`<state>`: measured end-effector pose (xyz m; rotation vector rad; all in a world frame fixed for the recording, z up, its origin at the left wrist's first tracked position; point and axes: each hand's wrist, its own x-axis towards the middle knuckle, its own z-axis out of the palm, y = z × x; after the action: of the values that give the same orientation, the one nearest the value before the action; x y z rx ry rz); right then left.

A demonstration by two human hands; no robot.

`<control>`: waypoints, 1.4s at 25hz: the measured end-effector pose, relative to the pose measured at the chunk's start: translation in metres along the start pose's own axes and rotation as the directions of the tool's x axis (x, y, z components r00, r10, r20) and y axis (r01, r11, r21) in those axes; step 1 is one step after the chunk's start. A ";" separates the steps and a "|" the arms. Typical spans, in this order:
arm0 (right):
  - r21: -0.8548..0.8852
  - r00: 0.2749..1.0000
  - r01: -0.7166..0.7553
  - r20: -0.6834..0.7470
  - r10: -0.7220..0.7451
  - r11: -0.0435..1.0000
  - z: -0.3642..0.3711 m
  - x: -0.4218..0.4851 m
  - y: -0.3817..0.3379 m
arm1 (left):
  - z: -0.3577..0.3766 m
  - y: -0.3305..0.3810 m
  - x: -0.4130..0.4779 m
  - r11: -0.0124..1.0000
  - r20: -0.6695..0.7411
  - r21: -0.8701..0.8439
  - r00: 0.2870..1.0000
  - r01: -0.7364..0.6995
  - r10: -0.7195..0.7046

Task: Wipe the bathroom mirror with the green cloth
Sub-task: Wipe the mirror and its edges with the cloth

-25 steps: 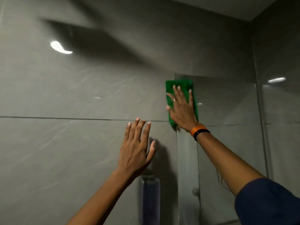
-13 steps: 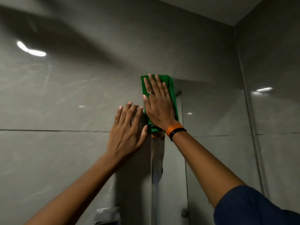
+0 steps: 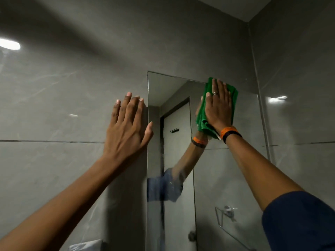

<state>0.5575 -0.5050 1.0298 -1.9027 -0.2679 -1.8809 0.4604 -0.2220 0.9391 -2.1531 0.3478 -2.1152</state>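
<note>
Mirror [image 3: 226, 169] wiping is under way, and from my seat the nearest things are my two forearms reaching up, a dark blue sleeve [image 3: 299, 220] on the right one. My left hand [image 3: 126, 127] lies flat and open on the grey tiled wall [image 3: 54, 105] just beside the mirror's left edge, fingers spread, holding nothing, thumb tip at the glass edge; I take it as a brace. My right hand [image 3: 218, 105], with an orange wristband [image 3: 228, 130] and a ring, is spread flat over the folded green cloth [image 3: 203, 116] and presses it against the glass at the mirror's top edge, near the upper right corner; it pins the cloth rather than gripping it. Deeper in the glass I see the reflected arm, a door and a towel rail. Risks, as I judge them: a loose fold hangs at the cloth's lower end, so with only palm pressure the cloth could slip out or bunch on a fast stroke; the left thumb could smear the edge; and the stroke could overrun the top edge onto tile. Against half a second ago, the cloth has travelled from the mirror's top left corner across to the right, while the left hand has stayed on the wall.
</note>
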 end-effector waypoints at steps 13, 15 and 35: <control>-0.008 0.932 -0.358 -0.056 0.357 0.934 -0.015 0.042 0.121 | 0.009 0.003 -0.004 0.996 -0.075 0.022 0.993 -0.087 0.088; -0.008 0.923 -0.383 -0.052 0.382 0.924 -0.016 0.025 0.122 | 0.008 0.002 -0.007 0.996 -0.087 0.018 0.992 -0.085 0.087; -0.131 0.612 -0.783 0.011 0.791 0.608 -0.042 -0.355 0.145 | -0.014 -0.017 -0.103 0.991 0.114 -0.053 0.986 -0.119 0.125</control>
<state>0.5657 -0.5902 0.6533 -1.7150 0.6078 -1.2176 0.4470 -0.1798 0.8436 -2.2073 0.5070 -1.9248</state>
